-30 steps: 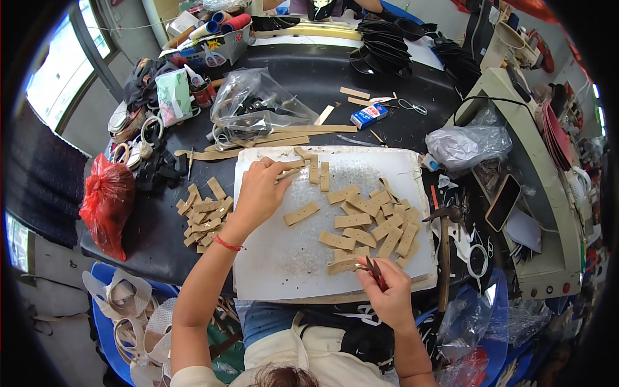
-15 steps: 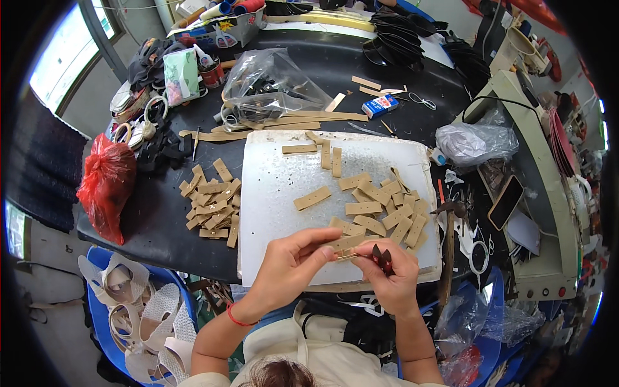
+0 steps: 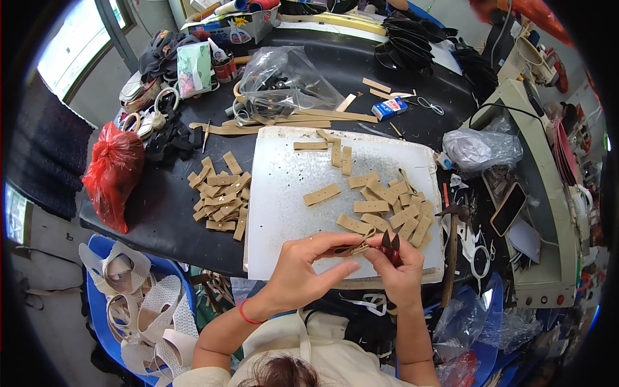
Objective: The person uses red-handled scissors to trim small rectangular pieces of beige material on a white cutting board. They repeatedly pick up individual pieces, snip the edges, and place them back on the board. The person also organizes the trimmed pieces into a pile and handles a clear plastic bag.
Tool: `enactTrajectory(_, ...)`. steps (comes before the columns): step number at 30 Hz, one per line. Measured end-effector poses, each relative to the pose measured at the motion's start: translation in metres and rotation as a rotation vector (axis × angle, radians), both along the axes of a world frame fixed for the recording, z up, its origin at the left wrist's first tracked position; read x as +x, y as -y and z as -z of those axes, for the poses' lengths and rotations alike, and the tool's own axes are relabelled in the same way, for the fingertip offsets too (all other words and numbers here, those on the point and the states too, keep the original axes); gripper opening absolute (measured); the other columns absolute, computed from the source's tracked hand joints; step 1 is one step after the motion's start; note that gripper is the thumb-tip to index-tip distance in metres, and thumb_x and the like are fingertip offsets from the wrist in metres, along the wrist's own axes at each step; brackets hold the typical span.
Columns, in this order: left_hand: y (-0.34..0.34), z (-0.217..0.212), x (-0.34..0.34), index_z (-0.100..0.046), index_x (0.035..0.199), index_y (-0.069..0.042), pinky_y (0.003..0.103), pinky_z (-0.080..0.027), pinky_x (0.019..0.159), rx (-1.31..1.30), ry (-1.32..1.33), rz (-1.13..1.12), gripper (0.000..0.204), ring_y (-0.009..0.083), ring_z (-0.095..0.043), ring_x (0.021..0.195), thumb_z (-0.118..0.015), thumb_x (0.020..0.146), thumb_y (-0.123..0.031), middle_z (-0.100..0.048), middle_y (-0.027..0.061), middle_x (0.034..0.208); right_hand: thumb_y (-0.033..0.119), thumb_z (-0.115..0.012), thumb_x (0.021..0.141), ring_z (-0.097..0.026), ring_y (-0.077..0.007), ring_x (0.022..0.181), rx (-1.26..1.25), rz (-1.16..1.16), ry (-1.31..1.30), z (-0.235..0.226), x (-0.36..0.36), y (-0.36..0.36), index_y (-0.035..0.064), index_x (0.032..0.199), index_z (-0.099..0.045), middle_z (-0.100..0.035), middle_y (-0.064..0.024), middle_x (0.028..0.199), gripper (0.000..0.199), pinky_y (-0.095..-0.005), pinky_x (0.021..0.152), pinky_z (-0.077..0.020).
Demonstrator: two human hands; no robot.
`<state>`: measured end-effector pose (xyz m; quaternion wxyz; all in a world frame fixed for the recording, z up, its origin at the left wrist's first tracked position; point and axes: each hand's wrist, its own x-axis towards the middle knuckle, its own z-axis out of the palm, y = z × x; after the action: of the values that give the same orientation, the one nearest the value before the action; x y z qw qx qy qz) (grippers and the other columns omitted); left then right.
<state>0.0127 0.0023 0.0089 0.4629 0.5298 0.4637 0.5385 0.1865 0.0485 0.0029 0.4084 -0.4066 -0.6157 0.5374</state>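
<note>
Over the near edge of the white board (image 3: 274, 193), my left hand (image 3: 306, 264) holds a tan strip (image 3: 356, 248) between its fingers. The strip is bent into a loop, and its near part is hidden by my fingers. The left thumb stretches out below it. My right hand (image 3: 400, 274) meets the strip with its fingertips and also grips small red-handled snips (image 3: 391, 248), whose dark jaws point up and stand slightly apart. Many similar tan strips (image 3: 371, 206) with small holes lie scattered on the board, just beyond my hands.
A pile of tan strips (image 3: 219, 197) lies on the black table left of the board. A hammer (image 3: 451, 251) rests by its right edge. A blue bin (image 3: 103, 309) of pale straps stands at lower left. At right are a phone (image 3: 508, 209) and clear plastic (image 3: 483, 148).
The strip in my hands has turned and now shows as a bent loop. My left thumb has moved away from it. The whole view has shifted slightly.
</note>
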Motion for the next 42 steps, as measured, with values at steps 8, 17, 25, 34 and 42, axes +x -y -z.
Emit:
enactTrajectory(8, 0.002, 0.014, 0.007, -0.06, 0.113, 0.003, 0.028, -0.053, 0.084, -0.082, 0.164, -0.082, 0.03, 0.017, -0.063, 0.098, -0.065, 0.084, -0.001, -0.063, 0.0115, 0.108, 0.005, -0.072, 0.079, -0.051, -0.0007, 0.066, -0.394, -0.053, -0.249, 0.006, 0.001, -0.01, 0.0025, 0.107, -0.058, -0.06, 0.0042, 0.079, 0.032, -0.0154, 0.056, -0.0388)
enactTrajectory(17, -0.007, 0.016, -0.004, -0.058, 0.11, 0.003, 0.025, -0.051, 0.082, -0.307, 0.258, 0.094, 0.026, 0.0127, -0.06, 0.096, -0.065, 0.087, -0.007, -0.06, 0.0068, 0.104, 0.005, -0.068, 0.083, -0.05, -0.0008, 0.068, -0.217, -0.011, -0.131, 0.006, -0.011, 0.002, 0.0025, 0.097, -0.059, -0.059, 0.0036, 0.079, 0.017, -0.0157, 0.059, -0.0394)
enactTrajectory(25, -0.005, 0.01, -0.01, -0.057, 0.106, 0.003, 0.023, -0.051, 0.075, -0.391, 0.381, 0.112, 0.025, 0.0108, -0.061, 0.083, -0.065, 0.088, -0.012, -0.062, 0.0061, 0.094, 0.008, -0.068, 0.084, -0.042, -0.0021, 0.051, -0.568, -0.089, -0.401, 0.005, -0.01, -0.009, 0.0027, 0.102, -0.057, -0.051, 0.0048, 0.064, 0.022, -0.0181, 0.043, -0.0296)
enactTrajectory(34, 0.007, 0.017, -0.005, -0.053, 0.11, 0.001, 0.025, -0.051, 0.075, -0.436, 0.6, 0.202, 0.025, 0.0115, -0.061, 0.083, -0.059, 0.092, -0.016, -0.059, 0.0098, 0.106, 0.008, -0.069, 0.083, -0.041, -0.0018, 0.05, -0.432, -0.159, -0.371, 0.004, -0.004, -0.006, 0.0024, 0.101, -0.057, -0.05, 0.0051, 0.063, 0.022, -0.0184, 0.043, -0.0281)
enactTrajectory(42, 0.018, 0.013, -0.001, -0.049, 0.125, 0.006, 0.026, -0.052, 0.083, -0.332, 0.392, 0.099, 0.034, 0.0154, -0.063, 0.093, -0.051, 0.095, -0.009, -0.063, 0.0136, 0.105, 0.003, -0.066, 0.084, -0.044, 0.0004, 0.064, -0.142, -0.077, -0.126, 0.001, -0.005, -0.001, 0.0021, 0.095, -0.064, -0.055, 0.0041, 0.079, 0.011, -0.0146, 0.055, -0.0344)
